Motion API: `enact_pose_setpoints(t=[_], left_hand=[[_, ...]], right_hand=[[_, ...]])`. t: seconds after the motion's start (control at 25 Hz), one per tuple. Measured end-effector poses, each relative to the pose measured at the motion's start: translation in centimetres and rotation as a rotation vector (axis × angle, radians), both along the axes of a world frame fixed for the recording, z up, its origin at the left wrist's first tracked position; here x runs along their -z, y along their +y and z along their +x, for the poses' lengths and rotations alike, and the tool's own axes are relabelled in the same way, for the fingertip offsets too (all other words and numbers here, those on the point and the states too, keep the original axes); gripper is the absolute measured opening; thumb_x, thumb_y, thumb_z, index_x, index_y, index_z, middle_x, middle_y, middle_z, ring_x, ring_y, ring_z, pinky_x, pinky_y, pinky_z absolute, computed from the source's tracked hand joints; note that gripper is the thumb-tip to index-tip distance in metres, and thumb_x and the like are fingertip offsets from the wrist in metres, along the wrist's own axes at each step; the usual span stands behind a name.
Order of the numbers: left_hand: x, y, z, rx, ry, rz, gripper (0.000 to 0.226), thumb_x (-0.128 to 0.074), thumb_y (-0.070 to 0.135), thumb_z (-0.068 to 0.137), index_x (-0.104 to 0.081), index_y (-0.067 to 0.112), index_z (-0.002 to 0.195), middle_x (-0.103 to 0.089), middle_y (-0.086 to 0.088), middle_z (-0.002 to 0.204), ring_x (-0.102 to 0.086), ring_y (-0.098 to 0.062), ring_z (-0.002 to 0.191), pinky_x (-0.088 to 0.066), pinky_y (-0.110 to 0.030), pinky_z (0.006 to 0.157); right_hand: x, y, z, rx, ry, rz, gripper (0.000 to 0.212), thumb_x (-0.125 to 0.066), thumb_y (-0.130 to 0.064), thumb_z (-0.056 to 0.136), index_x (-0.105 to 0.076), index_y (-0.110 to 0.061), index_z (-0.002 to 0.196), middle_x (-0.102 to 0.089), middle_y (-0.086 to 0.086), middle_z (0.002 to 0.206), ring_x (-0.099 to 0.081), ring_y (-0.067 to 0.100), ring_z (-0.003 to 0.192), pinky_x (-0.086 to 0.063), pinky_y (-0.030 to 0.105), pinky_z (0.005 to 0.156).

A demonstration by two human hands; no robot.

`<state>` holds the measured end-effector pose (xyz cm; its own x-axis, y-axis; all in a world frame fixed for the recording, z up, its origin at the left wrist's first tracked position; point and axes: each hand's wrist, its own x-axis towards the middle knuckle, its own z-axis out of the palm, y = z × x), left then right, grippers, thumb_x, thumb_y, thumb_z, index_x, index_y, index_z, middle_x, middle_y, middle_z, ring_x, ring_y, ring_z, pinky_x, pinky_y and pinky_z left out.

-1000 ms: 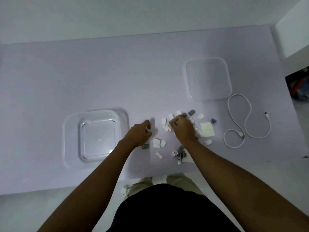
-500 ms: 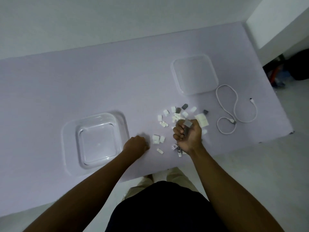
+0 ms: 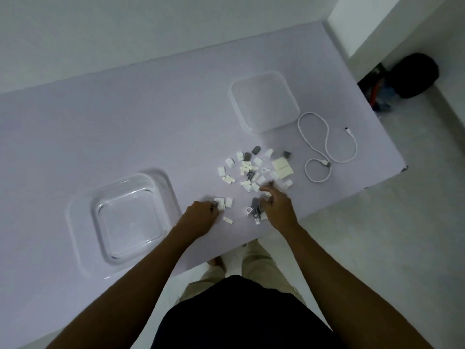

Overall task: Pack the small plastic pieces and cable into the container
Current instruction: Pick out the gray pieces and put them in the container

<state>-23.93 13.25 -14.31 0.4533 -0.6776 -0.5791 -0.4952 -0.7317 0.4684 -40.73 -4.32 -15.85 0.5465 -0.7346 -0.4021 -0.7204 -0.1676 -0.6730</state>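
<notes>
A clear square container [image 3: 164, 187] stands on the lilac table [image 3: 125, 122], left of my hands, with nothing in it. Several small white and grey plastic pieces [image 3: 247, 172] lie scattered at centre right, with a cream flat square [image 3: 282, 167] among them. The white cable [image 3: 327, 144] lies looped further right. My left hand [image 3: 198, 216] rests on the table with its fingertips pinched on a small grey piece [image 3: 214, 204] beside a few white ones. My right hand [image 3: 278, 206] is low over the near pieces, fingers curled; whether it holds one is hidden.
The clear lid [image 3: 264, 102] lies flat behind the pieces. The table's front edge runs just below my hands and its right edge is close to the cable. A black bag [image 3: 412, 74] sits on the floor at the far right by the wall.
My right hand, raised with a grey piece half a second ago, has come back down to the pile. My left hand has closed its fingers on the grey piece beside it.
</notes>
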Motion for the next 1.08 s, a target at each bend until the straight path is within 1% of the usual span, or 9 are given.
enact_pose_setpoints(t=[0.12, 0.28, 0.44, 0.56, 0.64, 0.72, 0.84, 0.96, 1.08], left_hand=[[-0.6, -0.1, 0.3, -0.021, 0.025, -0.055, 0.038, -0.039, 0.037, 0.102, -0.056, 0.012, 0.080, -0.054, 0.000, 0.070, -0.054, -0.018, 0.065, -0.035, -0.027, 0.057], [-2.1, 0.5, 1.1, -0.088, 0.008, -0.126, 0.038, -0.041, 0.035, 0.103, -0.050, 0.013, 0.073, -0.053, -0.001, 0.064, -0.049, -0.015, 0.056, -0.033, -0.026, 0.051], [-3.1, 1.9, 2.2, -0.159, 0.005, -0.183, 0.040, -0.043, 0.036, 0.102, -0.052, 0.011, 0.073, -0.054, -0.003, 0.062, -0.051, -0.015, 0.054, -0.037, -0.027, 0.053], [-3.9, 3.9, 3.7, -0.275, -0.056, -0.194, 0.044, -0.041, 0.040, 0.101, -0.053, 0.011, 0.071, -0.059, -0.006, 0.063, -0.057, -0.019, 0.056, -0.042, -0.028, 0.054], [-4.6, 6.7, 5.3, -0.305, -0.112, -0.087, 0.044, -0.039, 0.038, 0.102, -0.053, 0.011, 0.070, -0.059, -0.004, 0.066, -0.057, -0.021, 0.061, -0.041, -0.029, 0.057], [-4.6, 10.0, 7.0, -0.243, -0.147, 0.145, 0.039, -0.038, 0.034, 0.101, -0.061, 0.007, 0.085, -0.062, -0.007, 0.083, -0.059, -0.026, 0.078, -0.043, -0.032, 0.068], [-3.9, 15.3, 8.0, -0.347, -0.128, 0.420, 0.033, -0.042, 0.030, 0.097, -0.064, 0.007, 0.106, -0.065, -0.012, 0.108, -0.063, -0.031, 0.101, -0.049, -0.036, 0.078], [-3.0, 18.8, 7.6, -0.432, -0.133, 0.507, 0.029, -0.042, 0.018, 0.093, -0.066, 0.008, 0.107, -0.065, -0.010, 0.108, -0.064, -0.029, 0.100, -0.049, -0.034, 0.076], [-2.3, 19.9, 7.4, -0.437, -0.158, 0.568, 0.031, -0.043, 0.009, 0.091, -0.066, 0.009, 0.113, -0.064, -0.007, 0.112, -0.064, -0.026, 0.104, -0.048, -0.030, 0.075]], right_hand=[[0.5, 1.2, 0.0, 0.008, 0.088, 0.035, 0.043, -0.071, -0.036, 0.090, -0.060, -0.015, 0.126, -0.065, 0.006, 0.112, -0.065, 0.018, 0.091, -0.051, 0.026, 0.078], [1.5, 2.4, 0.9, 0.009, 0.246, -0.161, 0.051, -0.070, -0.051, 0.086, -0.063, -0.010, 0.114, -0.071, 0.011, 0.105, -0.069, 0.027, 0.096, -0.054, 0.033, 0.078], [1.7, 2.7, 1.7, -0.010, 0.224, -0.243, 0.027, -0.068, -0.036, 0.091, -0.069, -0.009, 0.096, -0.073, 0.006, 0.088, -0.070, 0.021, 0.082, -0.051, 0.025, 0.068], [0.5, 3.3, 3.9, 0.041, 0.018, -0.162, 0.021, -0.068, -0.027, 0.092, -0.068, -0.006, 0.097, -0.070, 0.003, 0.087, -0.065, 0.015, 0.076, -0.053, 0.025, 0.068], [-0.9, 4.2, 6.4, 0.087, -0.098, -0.084, 0.021, -0.067, -0.029, 0.093, -0.067, -0.008, 0.097, -0.069, 0.003, 0.087, -0.063, 0.015, 0.078, -0.056, 0.029, 0.073], [-1.6, 5.3, 9.4, 0.108, -0.157, -0.010, 0.021, -0.066, -0.031, 0.093, -0.067, -0.010, 0.094, -0.067, 0.003, 0.083, -0.061, 0.015, 0.075, -0.052, 0.031, 0.072], [-2.6, 8.8, 14.4, 0.065, -0.206, 0.175, 0.026, -0.064, -0.039, 0.092, -0.064, -0.014, 0.090, -0.058, -0.001, 0.070, -0.053, 0.014, 0.061, -0.048, 0.034, 0.063], [-4.0, 13.2, 18.2, 0.030, -0.237, 0.424, 0.026, -0.065, -0.037, 0.094, -0.064, -0.012, 0.098, -0.051, -0.002, 0.065, -0.046, 0.011, 0.050, -0.044, 0.031, 0.053], [-4.9, 17.1, 20.4, -0.100, -0.218, 0.615, 0.024, -0.066, -0.030, 0.094, -0.067, -0.008, 0.102, -0.049, -0.002, 0.063, -0.044, 0.011, 0.052, -0.042, 0.025, 0.050]])
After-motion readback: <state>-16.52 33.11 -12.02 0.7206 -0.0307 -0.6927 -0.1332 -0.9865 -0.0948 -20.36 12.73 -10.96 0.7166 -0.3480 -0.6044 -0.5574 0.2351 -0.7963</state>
